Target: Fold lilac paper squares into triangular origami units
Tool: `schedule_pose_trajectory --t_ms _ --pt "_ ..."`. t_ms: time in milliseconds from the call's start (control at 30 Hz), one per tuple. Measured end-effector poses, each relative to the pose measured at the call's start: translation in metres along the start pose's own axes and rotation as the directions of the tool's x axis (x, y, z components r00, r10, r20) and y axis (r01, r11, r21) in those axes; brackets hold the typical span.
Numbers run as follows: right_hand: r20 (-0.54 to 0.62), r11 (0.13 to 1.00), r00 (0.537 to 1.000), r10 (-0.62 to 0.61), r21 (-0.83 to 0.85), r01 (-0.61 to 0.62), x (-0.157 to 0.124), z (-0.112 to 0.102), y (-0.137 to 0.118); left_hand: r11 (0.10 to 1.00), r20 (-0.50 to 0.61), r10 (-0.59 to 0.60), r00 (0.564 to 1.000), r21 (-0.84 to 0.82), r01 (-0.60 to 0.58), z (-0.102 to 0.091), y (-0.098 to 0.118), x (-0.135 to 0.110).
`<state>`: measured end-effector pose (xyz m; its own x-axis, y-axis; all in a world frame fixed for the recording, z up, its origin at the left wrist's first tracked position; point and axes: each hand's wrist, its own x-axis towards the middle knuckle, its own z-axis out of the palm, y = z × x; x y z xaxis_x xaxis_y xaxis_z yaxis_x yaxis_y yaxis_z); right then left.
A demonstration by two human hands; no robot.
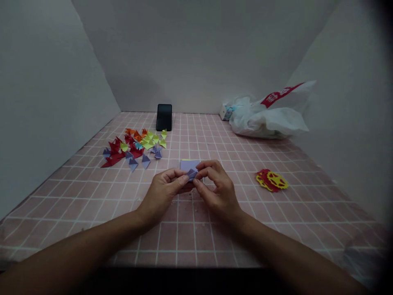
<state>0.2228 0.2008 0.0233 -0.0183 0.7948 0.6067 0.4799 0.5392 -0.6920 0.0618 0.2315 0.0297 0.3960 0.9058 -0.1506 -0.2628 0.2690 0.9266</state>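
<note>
Between my two hands is a small folded piece of purple paper (192, 173), held just above the table. My left hand (166, 186) pinches its left side between thumb and fingers. On the other side, my right hand (217, 185) grips the paper's right edge with thumb and fingertips. Just behind the fingers lies a stack of square purple paper (188, 164), with a thin yellow edge showing at its back. My fingers cover part of the folded piece and the front of the stack.
Several folded paper pieces (130, 149) in red, orange, yellow, blue and purple lie at the left. A black phone (164, 117) leans upright behind them. Red and yellow gear-shaped cutouts (272, 180) lie at the right. A white plastic bag (270, 119) and a small box (225, 112) stand back right.
</note>
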Motion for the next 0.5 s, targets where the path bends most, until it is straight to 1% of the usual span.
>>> schedule_pose_trajectory --t_ms 267,500 --pt "-0.030 0.995 0.995 0.094 0.046 -0.092 -0.0005 0.0017 -0.0003 0.997 -0.007 0.043 0.999 0.069 -0.043 0.0034 0.0010 -0.0020" --pt "-0.036 0.992 0.993 0.114 0.057 -0.112 -0.0008 0.0026 -0.0012 0.993 -0.040 0.053 0.998 0.110 -0.048 0.0070 0.0032 -0.0041"
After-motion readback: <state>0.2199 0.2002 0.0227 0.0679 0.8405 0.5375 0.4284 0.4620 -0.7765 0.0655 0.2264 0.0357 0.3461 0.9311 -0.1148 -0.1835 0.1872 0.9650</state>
